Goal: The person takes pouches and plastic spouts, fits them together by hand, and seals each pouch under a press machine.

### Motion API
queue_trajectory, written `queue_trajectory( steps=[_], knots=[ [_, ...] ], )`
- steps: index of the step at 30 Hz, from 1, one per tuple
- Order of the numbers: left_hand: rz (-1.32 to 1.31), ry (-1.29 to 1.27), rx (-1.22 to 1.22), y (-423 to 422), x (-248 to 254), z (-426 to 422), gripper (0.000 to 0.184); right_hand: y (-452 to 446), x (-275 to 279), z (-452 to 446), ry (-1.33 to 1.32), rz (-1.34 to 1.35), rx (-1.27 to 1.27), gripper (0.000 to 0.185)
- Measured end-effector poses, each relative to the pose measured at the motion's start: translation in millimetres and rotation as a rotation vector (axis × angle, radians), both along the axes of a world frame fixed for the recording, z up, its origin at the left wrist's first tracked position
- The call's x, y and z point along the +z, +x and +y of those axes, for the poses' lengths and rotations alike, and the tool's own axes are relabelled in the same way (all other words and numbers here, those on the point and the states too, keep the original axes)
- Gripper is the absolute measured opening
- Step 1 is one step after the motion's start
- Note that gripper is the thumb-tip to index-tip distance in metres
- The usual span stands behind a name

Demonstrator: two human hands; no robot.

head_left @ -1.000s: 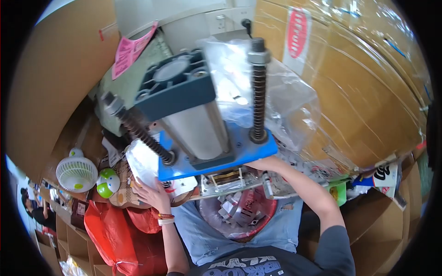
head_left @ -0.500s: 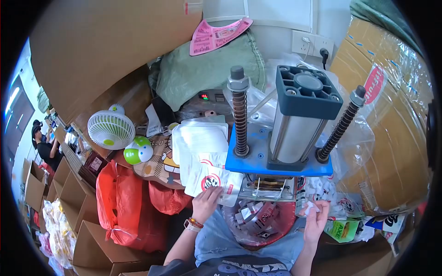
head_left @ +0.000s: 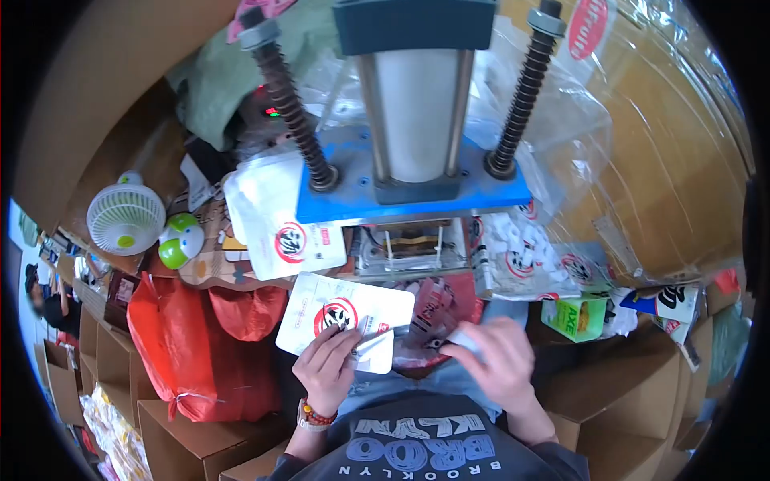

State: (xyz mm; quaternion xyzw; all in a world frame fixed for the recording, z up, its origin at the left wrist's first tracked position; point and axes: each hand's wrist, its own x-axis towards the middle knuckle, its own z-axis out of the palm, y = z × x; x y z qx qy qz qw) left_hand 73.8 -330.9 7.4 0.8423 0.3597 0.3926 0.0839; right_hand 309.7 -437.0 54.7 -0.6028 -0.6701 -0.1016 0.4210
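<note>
My left hand (head_left: 327, 367) grips the lower edge of a flat white pouch (head_left: 301, 311) with a round red-and-black print, held tilted in front of my lap. Opposite it, my right hand (head_left: 501, 362) is blurred by motion, with a small white piece (head_left: 467, 338) pinched in its fingers. What this piece is, I cannot make out. Behind the left hand lies a stack of similar white pouches (head_left: 265, 196). A press with a blue plate (head_left: 417, 200) stands beyond both hands. Under it, a red basin (head_left: 469, 309) holds several small printed pieces, partly hidden by the pouch.
Small white pieces (head_left: 521, 240) lie in a pile right of the press. A white-and-green fan (head_left: 126, 216) stands at the left, above red plastic bags (head_left: 180, 353). Large cardboard (head_left: 658, 160) leans at the right. Open boxes (head_left: 188, 437) stand low at left. Another person (head_left: 56, 301) is far left.
My left hand has lifted a pouch off the stack and drawn it toward my body. My right hand has moved left, nearer the pouch, from beside the pile. My view has shifted downward.
</note>
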Motion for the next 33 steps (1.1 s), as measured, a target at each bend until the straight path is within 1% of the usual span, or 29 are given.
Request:
queue_trajectory(
  steps=[1,3,4,6,7,8,9,10,11,12,13,14,16,17,19,20,21,23,24,25,27,29,30,31,32,33],
  knots=[
    [0.034,0.050,-0.036,5.1,1.9,-2.5,0.035,-2.6,-1.2,8.4,-0.100,-0.060,0.061,0.048],
    [0.074,0.046,-0.113,12.0,9.1,-3.2,0.035,2.7,-12.3,25.4,-0.176,-0.208,0.330,0.050],
    [0.085,0.035,-0.143,13.2,16.3,-2.8,0.035,1.2,-7.0,25.3,-0.127,-0.204,0.335,0.048],
    [0.078,-0.079,-0.304,7.1,31.7,0.7,0.038,6.0,6.2,25.1,-0.005,0.021,0.470,0.044],
    [0.055,-0.159,-0.388,6.4,33.1,2.2,0.038,8.2,9.6,23.1,-0.047,0.111,0.515,0.043],
    [-0.010,-0.254,-0.451,12.0,31.0,4.8,0.035,10.2,8.6,25.2,-0.049,0.116,0.511,0.043],
    [-0.007,-0.373,-0.444,18.9,20.9,6.8,0.029,12.4,6.3,28.6,-0.138,0.101,0.426,0.046],
    [-0.005,-0.492,-0.434,27.2,3.0,10.1,0.022,14.0,2.1,31.8,-0.227,0.085,0.343,0.049],
    [-0.065,-0.613,-0.441,35.5,-26.9,16.3,0.013,14.1,-16.1,38.0,-0.302,0.057,0.196,0.057],
    [-0.102,-0.803,-0.381,40.2,-64.4,19.4,0.014,17.5,-24.4,42.9,-0.327,0.071,0.151,0.061],
    [-0.140,-0.986,-0.318,50.8,-69.8,22.8,0.017,22.5,-27.8,46.7,-0.348,0.082,0.104,0.065],
    [-0.196,-1.070,-0.254,55.4,-64.6,23.3,0.019,26.8,-23.7,39.1,-0.361,0.115,0.068,0.069],
    [-0.425,-1.097,-0.224,72.0,-56.0,35.1,0.019,40.0,-14.8,19.0,-0.311,0.361,0.061,0.065],
    [-0.486,-1.154,-0.215,77.9,-44.4,45.1,0.019,45.0,-2.5,13.7,-0.226,0.398,0.040,0.046],
    [-0.668,-1.347,-0.217,90.2,-36.8,65.7,0.020,58.4,-5.5,6.2,-0.193,0.371,-0.002,0.027],
    [-0.691,-1.316,-0.233,93.1,-42.1,74.0,0.024,59.3,-9.0,6.0,-0.224,0.391,-0.050,0.016],
    [-0.693,-1.318,-0.228,95.2,-43.8,76.8,0.024,60.9,-17.4,4.0,-0.228,0.392,-0.046,0.016],
    [-0.786,-1.387,-0.235,99.5,-46.3,79.7,0.027,64.9,-36.6,-4.9,-0.398,0.324,0.041,0.015],
    [-0.778,-1.401,-0.250,98.5,-46.7,79.3,0.030,67.7,-39.9,-13.7,-0.602,0.309,0.092,0.012],
    [-0.775,-1.403,-0.245,96.7,-47.2,79.6,0.030,74.9,-54.5,-29.4,-0.605,0.313,0.093,0.012],
    [-0.635,-1.405,-0.244,90.5,-46.6,82.2,0.033,90.3,-93.7,-70.5,-1.214,0.265,0.394,0.020],
    [-0.233,-1.304,-0.239,55.5,-32.6,86.1,0.038,93.1,-101.9,-109.3,-1.540,0.357,0.675,0.026],
    [-0.163,-1.568,-0.198,32.7,-7.8,83.8,0.041,94.3,-124.1,-145.4,-1.634,0.465,0.982,0.025],
    [0.062,-1.610,-0.337,-1.1,-19.1,89.7,0.035,93.0,-147.4,-183.4,-1.703,0.581,1.299,0.026],
    [0.296,-1.637,-0.476,-40.4,-35.1,91.2,0.032,89.7,-155.8,-212.8,-1.699,0.587,1.301,0.026],
    [0.304,-1.641,-0.842,-78.3,-47.4,81.2,0.026,85.1,-160.2,-241.6,-1.703,0.777,1.197,0.035]
  ],
)
